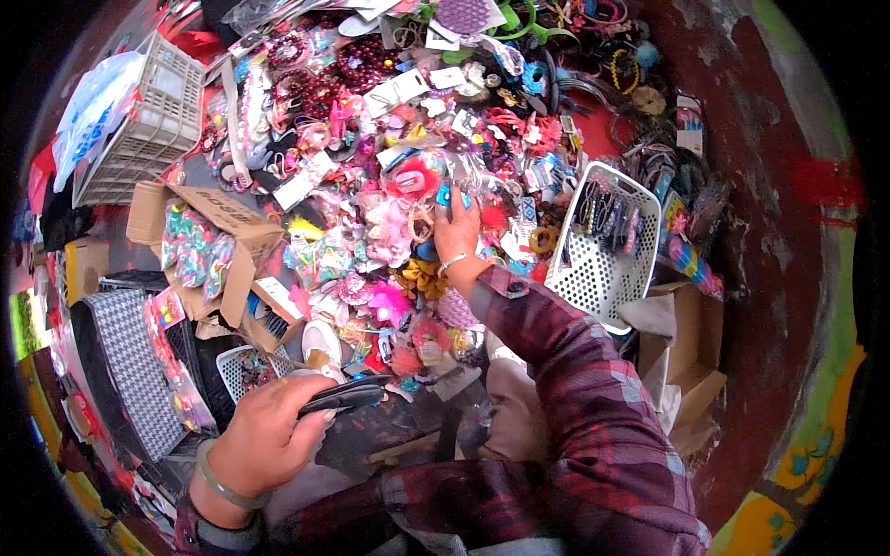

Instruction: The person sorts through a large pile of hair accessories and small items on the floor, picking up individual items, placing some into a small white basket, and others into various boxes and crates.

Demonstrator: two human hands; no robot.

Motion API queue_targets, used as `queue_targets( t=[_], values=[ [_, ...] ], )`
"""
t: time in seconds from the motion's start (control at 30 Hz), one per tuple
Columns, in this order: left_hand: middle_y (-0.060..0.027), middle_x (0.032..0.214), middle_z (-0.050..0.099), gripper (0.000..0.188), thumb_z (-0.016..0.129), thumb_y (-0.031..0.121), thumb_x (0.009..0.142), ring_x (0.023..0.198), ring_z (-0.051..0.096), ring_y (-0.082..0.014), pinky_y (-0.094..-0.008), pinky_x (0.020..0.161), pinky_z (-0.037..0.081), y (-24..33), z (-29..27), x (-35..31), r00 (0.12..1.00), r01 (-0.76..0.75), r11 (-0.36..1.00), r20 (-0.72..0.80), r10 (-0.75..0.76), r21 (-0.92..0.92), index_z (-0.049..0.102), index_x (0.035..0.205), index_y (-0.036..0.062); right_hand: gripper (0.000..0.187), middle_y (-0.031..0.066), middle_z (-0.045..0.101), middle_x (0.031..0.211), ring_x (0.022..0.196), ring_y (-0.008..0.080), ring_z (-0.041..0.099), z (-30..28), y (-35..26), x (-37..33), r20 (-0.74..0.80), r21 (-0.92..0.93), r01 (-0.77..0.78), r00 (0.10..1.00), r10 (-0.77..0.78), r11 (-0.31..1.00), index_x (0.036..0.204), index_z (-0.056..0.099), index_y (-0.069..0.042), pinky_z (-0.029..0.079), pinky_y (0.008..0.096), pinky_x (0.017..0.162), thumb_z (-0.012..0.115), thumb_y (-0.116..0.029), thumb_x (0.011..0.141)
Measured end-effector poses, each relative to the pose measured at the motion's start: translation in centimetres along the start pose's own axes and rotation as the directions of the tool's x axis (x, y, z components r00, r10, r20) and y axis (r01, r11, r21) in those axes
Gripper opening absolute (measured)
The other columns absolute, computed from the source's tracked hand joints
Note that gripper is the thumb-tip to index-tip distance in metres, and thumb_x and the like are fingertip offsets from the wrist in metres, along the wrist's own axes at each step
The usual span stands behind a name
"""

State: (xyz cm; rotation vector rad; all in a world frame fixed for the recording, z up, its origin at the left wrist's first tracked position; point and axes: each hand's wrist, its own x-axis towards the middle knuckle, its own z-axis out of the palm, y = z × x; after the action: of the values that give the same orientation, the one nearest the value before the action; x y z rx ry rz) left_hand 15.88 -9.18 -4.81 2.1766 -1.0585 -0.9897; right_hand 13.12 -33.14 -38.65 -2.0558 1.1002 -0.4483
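Observation:
My left hand (264,435) is closed around a few flat, dark pieces (348,394) stacked together; their exact kind is unclear. They stick out to the right between thumb and fingers. Further ahead, my right hand (457,230) reaches into a heap of hair accessories (389,218), fingers stretched down onto it. A small bright blue piece (443,195) lies at the fingertips. Beside that hand are a red and white round ornament (413,179), a beige scrunchie (421,224) and a pink fluffy bunch (385,218). Mustard-yellow petals (422,278) show below the wrist.
A white perforated basket (593,278) holding dark banded items stands right of my forearm. An open cardboard box (236,246) with bagged colourful pieces is at left, near a beige crate (167,83). Another cardboard box (695,343) sits right. My shoe (320,343) touches the heap's near edge.

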Motion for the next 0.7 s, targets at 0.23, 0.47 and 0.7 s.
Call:
queue_targets(
  t=[0.23, 0.47, 0.7],
  values=[
    [-0.0181, 0.094, 0.061, 0.028, 0.061, 0.008, 0.077, 0.084, 0.060, -0.0344, -0.0384, 0.075, 0.048, -0.7, 0.2, -0.6, 0.999, -0.031, 0.999, -0.024, 0.031, -0.009, 0.056, 0.103, 0.0002, 0.056, 0.0263, 0.030, 0.137, 0.121, 0.0398, 0.039, -0.6, -0.7, -2.5, 0.181, 0.084, 0.168, 0.967, -0.181, 0.982, 0.125, 0.052, -0.017, 0.035, 0.0370, 0.099, 0.056, -0.001, 0.072],
    [-0.0176, 0.092, 0.061, 0.027, 0.060, 0.008, 0.077, 0.084, 0.059, -0.0348, -0.0384, 0.074, 0.047, -0.8, -0.2, -1.1, 0.999, -0.047, 0.999, -0.029, 0.047, -0.019, 0.055, 0.102, 0.0005, 0.054, 0.0216, 0.046, 0.123, 0.110, 0.0367, 0.048, -1.3, 1.6, -2.3, 0.148, 0.152, 0.183, 0.967, -0.205, 0.971, 0.121, 0.054, -0.015, 0.040, 0.0381, 0.094, 0.057, -0.002, 0.069],
    [-0.0177, 0.090, 0.060, 0.028, 0.060, 0.009, 0.078, 0.081, 0.058, -0.0353, -0.0391, 0.071, 0.046, -0.9, -0.1, -1.3, 0.994, -0.094, 0.996, -0.064, 0.094, -0.004, 0.054, 0.104, 0.0012, 0.043, 0.0057, 0.062, 0.084, 0.073, 0.0146, 0.058, -2.1, 4.5, -0.1, 0.314, 0.492, -0.288, 0.939, 0.141, 0.821, 0.114, 0.057, -0.006, 0.048, 0.0272, 0.067, 0.058, 0.004, 0.072]
  ],
)
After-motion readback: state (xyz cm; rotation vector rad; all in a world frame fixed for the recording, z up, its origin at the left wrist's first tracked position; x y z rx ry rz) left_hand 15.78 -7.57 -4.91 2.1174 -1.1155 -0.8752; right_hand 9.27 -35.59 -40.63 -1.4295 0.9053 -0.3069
